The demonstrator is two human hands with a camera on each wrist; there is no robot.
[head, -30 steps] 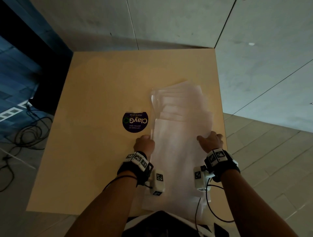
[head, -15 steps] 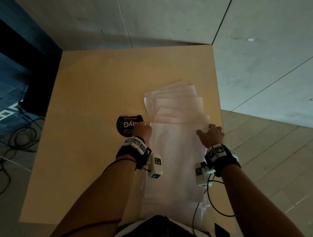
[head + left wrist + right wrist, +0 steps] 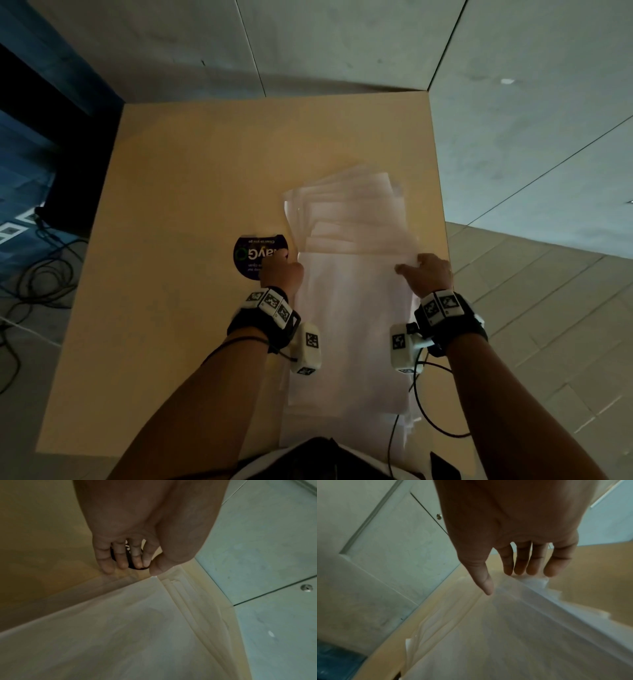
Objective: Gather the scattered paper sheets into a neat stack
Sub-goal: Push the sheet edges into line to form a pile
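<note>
Several white paper sheets (image 3: pixel 349 219) lie fanned out on the right half of the tan table (image 3: pixel 191 192), running from the near edge toward the middle. A long top sheet (image 3: pixel 352 318) covers the near part of the pile. My left hand (image 3: pixel 281 270) is at the top sheet's far left corner. Its straight fingers (image 3: pixel 109 566) touch the table beside the paper edge, and the thumb (image 3: pixel 157 570) is at the corner. My right hand (image 3: pixel 423 274) is at the far right corner, with fingertips (image 3: pixel 530 572) on the paper edge and the thumb (image 3: pixel 488 586) spread.
A round dark sticker (image 3: pixel 251 253) sits on the table, partly under my left hand. The table's right edge (image 3: pixel 443 240) runs close to the papers. Cables (image 3: pixel 37 274) lie on the floor at the left. Wrist camera cords (image 3: pixel 421 404) hang over the near sheets.
Both hands have slid away from me along the sides of the top sheet to its far corners. The left hand now overlaps the sticker.
</note>
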